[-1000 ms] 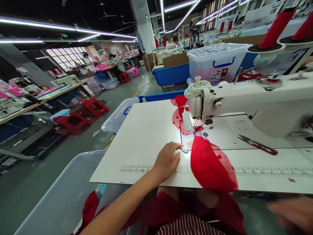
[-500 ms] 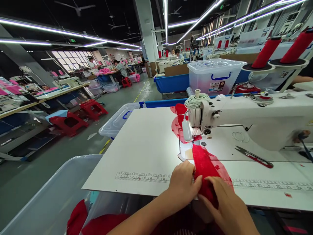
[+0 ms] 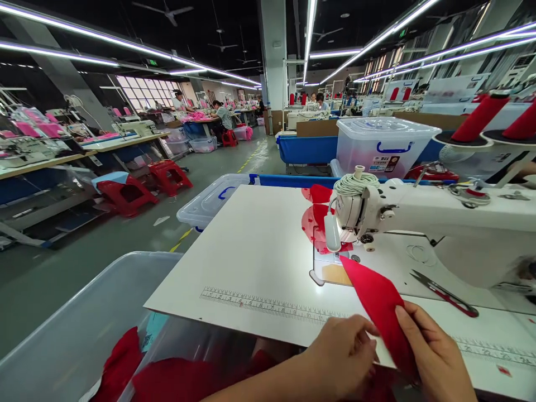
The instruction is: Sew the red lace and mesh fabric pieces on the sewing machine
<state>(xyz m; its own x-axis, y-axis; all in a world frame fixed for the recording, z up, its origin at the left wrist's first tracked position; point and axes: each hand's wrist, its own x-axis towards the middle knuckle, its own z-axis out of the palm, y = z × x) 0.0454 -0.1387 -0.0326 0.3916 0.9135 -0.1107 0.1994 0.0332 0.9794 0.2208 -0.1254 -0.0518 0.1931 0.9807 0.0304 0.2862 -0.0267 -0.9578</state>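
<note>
A red fabric piece (image 3: 379, 298) slants from near the needle area of the white sewing machine (image 3: 419, 209) down to the table's front edge. My right hand (image 3: 435, 349) pinches its right side between thumb and fingers. Just left of the cloth, my left hand (image 3: 349, 349) has its fingers curled together near the fabric's edge; what they hold, if anything, is hidden. More red fabric pieces (image 3: 316, 220) lie behind and left of the needle.
Black thread snips (image 3: 446, 293) lie right of the cloth. A printed ruler (image 3: 268, 305) runs along the white table (image 3: 234, 245). At the lower left, a clear bin (image 3: 125, 279) holds red fabric. Red thread cones (image 3: 481, 118) stand behind the machine.
The red cloth's near part has swung right, with my right hand. My left hand has moved down and right, away from its earlier place beside the cloth. The camera view has shifted.
</note>
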